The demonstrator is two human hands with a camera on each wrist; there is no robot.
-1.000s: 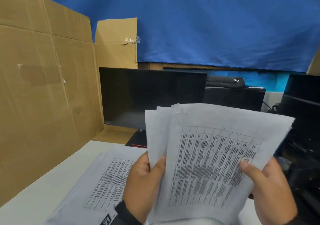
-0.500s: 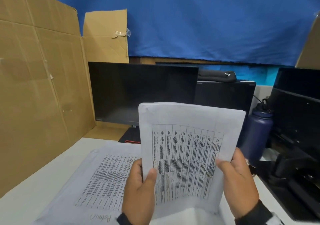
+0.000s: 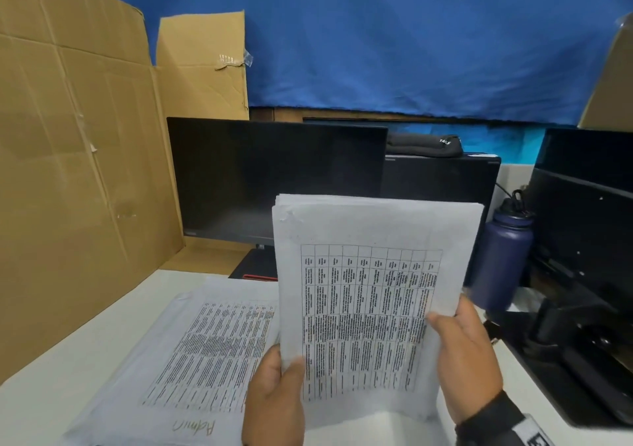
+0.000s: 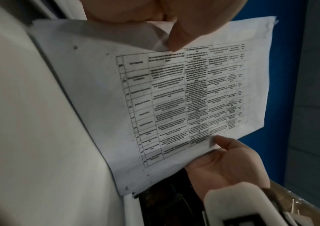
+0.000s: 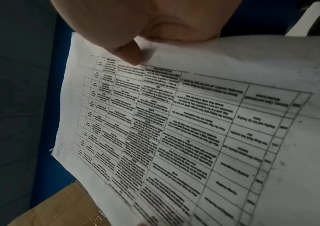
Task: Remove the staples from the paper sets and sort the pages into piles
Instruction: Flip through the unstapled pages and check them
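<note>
White paper set [image 3: 370, 294] upright, both side edges pinched, left grip [image 3: 274, 397], right grip [image 3: 462, 353]

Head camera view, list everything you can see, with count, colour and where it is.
held paper set: one stack, white with printed table, upright between both hands
paper pile: one, white, lying flat on the table at left
table: one, white, under the pile
monitors: at least two, black, behind the papers
water bottle: one, dark blue, right of the held set
cardboard: brown panels, standing at left
cloth backdrop: blue, behind everything
left hand: one, grips the set's lower left edge
right hand: one, grips its right edge
</note>
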